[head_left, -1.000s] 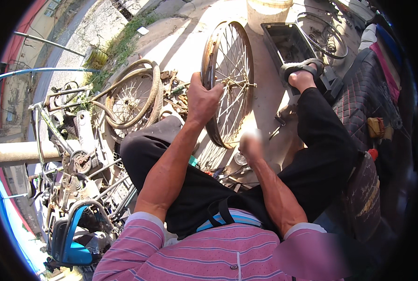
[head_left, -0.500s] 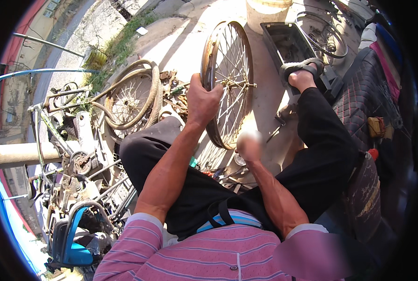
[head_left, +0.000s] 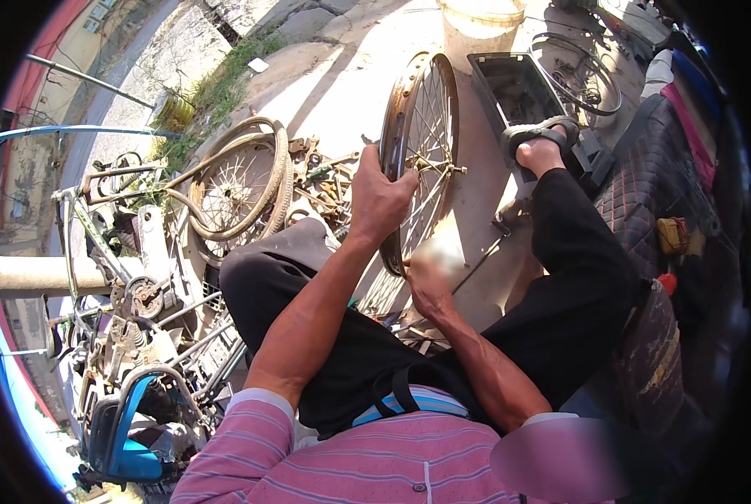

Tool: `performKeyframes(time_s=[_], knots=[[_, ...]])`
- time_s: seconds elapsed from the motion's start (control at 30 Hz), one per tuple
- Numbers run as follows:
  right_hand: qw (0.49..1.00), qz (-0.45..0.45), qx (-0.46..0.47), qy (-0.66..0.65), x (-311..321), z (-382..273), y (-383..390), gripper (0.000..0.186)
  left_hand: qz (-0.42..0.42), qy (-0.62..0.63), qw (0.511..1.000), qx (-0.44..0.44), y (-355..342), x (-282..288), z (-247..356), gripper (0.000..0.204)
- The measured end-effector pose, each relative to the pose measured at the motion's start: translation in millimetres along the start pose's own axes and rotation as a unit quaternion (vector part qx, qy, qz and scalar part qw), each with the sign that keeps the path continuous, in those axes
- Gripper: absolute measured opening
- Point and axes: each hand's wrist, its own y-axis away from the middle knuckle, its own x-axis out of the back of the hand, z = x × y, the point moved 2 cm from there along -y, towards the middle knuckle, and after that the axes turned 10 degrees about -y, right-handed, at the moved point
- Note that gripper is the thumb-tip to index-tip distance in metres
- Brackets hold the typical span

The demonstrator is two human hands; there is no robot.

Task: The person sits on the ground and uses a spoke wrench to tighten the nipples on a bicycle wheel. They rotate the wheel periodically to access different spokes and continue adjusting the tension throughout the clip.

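A bare bicycle wheel (head_left: 394, 118) with a rusty rim and thin spokes stands upright between my legs, no tyre on it. My left hand (head_left: 379, 197) is closed round the near left side of its rim, with the thumb toward the spokes. Low down at the rim's near end is my right hand (head_left: 430, 284), its fingers curled and touching or almost touching the rim. A pale blurred patch covers part of these fingers, so whatever they grip is hidden. The wheel's hub and axle show at its middle.
Bicycle frames and metal parts (head_left: 131, 328) pile up on the left, beside another spoked wheel with a loose tyre (head_left: 279, 181). Ahead stand a pale bucket (head_left: 480, 29) and a black crate (head_left: 510, 63). A quilted dark cover (head_left: 644, 181) lies at right; my sandalled foot (head_left: 543, 139) is near the crate.
My right hand has moved left, up to the rim's lower end. The wheel has tipped and shifted slightly down and right, with my left hand still gripping it.
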Motion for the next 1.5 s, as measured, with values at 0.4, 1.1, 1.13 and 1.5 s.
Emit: performKeyframes(time_s=[0.4, 1.1, 1.13, 1.5], knots=[[0.990, -0.097, -0.082, -0.055, 12, 37, -13, 0.043, -0.027, -0.028, 0.999, 0.008, -2, 6, 7, 0.033], [0.995, 0.040, 0.095, 0.020, 23, -37, 24, 0.019, -0.001, -0.016, 1.000, 0.017, -8, 12, -15, 0.032], [0.995, 0.034, 0.089, 0.014, 23, -37, 24, 0.019, 0.001, -0.018, 1.000, 0.021, -6, 13, -15, 0.032], [0.993, 0.014, -0.033, -0.116, 25, -25, -10, 0.016, -0.001, -0.012, 1.000, 0.014, -6, 9, -16, 0.032]])
